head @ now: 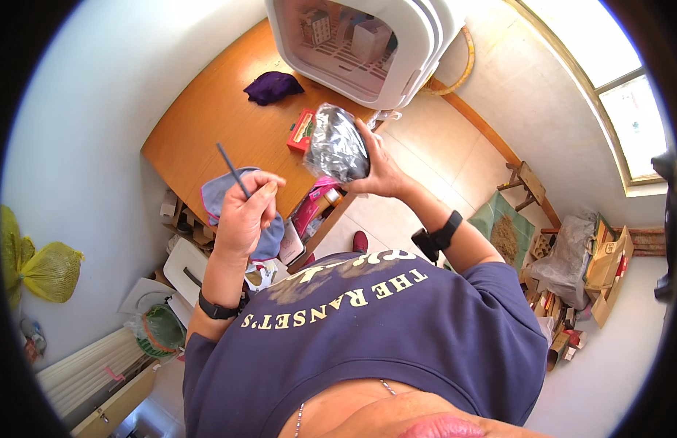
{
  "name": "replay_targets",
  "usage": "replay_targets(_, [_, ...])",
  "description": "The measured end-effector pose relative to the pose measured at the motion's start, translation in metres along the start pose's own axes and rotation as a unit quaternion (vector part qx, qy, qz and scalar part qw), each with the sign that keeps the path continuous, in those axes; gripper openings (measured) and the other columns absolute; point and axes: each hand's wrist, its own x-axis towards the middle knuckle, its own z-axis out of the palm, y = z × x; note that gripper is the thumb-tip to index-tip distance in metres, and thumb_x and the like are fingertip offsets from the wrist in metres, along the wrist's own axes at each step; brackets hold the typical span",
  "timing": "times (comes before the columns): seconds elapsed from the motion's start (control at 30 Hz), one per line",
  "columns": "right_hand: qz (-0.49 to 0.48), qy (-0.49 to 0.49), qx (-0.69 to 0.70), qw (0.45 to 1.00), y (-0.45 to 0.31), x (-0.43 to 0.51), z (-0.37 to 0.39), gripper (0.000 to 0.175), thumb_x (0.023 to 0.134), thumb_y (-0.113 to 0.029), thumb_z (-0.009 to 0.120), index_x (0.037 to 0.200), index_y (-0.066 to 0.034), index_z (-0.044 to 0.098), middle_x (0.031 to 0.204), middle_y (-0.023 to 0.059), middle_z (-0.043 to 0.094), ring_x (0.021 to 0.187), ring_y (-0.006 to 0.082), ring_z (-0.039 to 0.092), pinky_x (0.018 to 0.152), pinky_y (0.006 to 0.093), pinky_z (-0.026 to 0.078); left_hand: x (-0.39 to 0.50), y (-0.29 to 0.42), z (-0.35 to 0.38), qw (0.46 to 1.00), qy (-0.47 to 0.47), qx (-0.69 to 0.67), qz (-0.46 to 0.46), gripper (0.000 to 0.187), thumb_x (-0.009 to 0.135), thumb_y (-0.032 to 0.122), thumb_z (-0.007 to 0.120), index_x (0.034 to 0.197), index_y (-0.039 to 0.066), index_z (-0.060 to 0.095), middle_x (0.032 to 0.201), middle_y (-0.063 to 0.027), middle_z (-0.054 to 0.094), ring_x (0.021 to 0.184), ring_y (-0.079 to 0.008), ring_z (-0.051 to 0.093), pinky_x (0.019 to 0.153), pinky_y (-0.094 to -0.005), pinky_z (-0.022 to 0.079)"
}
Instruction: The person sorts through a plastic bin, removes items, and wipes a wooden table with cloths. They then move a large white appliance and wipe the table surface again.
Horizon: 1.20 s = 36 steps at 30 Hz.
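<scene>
Pinched in my left hand (248, 213) is a thin dark stick (229, 164), whose end points up and away from me. Below that hand lies a grey-blue cloth (218, 189) with pink edging, draped over the near edge of the wooden table (207, 120). My right hand (379, 169) grips a dark rounded object (338, 145) covered in shiny clear plastic; what it is cannot be told. Held above the table's right edge, it partly hides a red box (301, 131). The two hands are apart.
A white cabinet with a clear window (338, 49) stands at the table's far end, near a dark purple cloth (273, 87). An open drawer (316, 219) holds pink items. A wooden stool (522, 183) and cardboard (607, 274) are at right; a green basket (160, 328) is at left.
</scene>
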Motion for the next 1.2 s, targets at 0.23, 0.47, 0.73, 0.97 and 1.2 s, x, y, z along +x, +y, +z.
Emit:
replay_targets(0.23, [0.101,0.024,0.097,0.99,0.065,-0.081,-0.051,0.122,0.057,-0.039,0.082,0.152,-0.0074,0.012,0.136,0.0314,0.033,0.129,0.0441,0.035,0.109,0.0491,0.029,0.112,0.002,0.12,0.79,-0.059,0.484,0.37,0.03,0.086,0.006,0.062,0.116,0.01,0.064,0.082,-0.0119,0.063,0.071,-0.0261,0.061,0.065,-0.0353,0.049])
replay_targets(0.47, [0.168,0.056,0.153,0.972,0.093,-0.128,-0.076,0.123,0.056,-0.036,0.082,0.151,-0.001,0.014,0.141,0.0278,0.034,0.134,0.0372,0.034,0.111,0.0451,0.029,0.185,-0.003,0.181,0.589,-0.074,0.777,0.208,0.057,0.09,0.023,0.054,0.144,0.028,0.04,0.088,-0.0127,0.068,0.083,-0.0298,0.069,0.068,-0.0437,0.055])
replay_targets(0.73, [0.213,0.042,0.245,0.945,0.089,-0.132,-0.072,0.12,0.06,-0.027,0.081,0.152,-0.0014,0.008,0.143,0.0234,0.036,0.134,0.0317,0.037,0.11,0.0407,0.031,0.191,-0.006,0.176,0.576,-0.088,0.788,0.2,0.033,0.09,0.023,0.057,0.122,0.02,0.053,0.086,-0.0128,0.068,0.081,-0.0304,0.069,0.067,-0.0426,0.055])
replay_targets(0.97, [0.249,-0.013,0.352,0.902,0.068,-0.099,-0.057,0.112,0.067,-0.031,0.077,0.152,-0.0033,0.01,0.144,0.0172,0.036,0.132,0.0268,0.035,0.11,0.0377,0.028,0.104,-0.014,0.096,0.656,-0.023,0.7,0.283,0.04,0.08,0.014,0.07,0.116,0.017,0.052,0.091,-0.0125,0.062,0.078,-0.0318,0.066,0.062,-0.041,0.054])
replay_targets(1.2, [0.208,-0.084,0.538,0.813,0.034,-0.02,-0.026,0.082,0.079,-0.036,0.069,0.144,-0.0066,0.028,0.124,0.0057,0.048,0.112,0.0165,0.045,0.098,0.0307,0.037,0.057,-0.012,0.021,0.697,0.079,0.651,0.291,0.036,0.075,0.006,0.069,0.107,0.014,0.053,0.09,-0.0106,0.06,0.073,-0.0313,0.064,0.057,-0.0401,0.052])
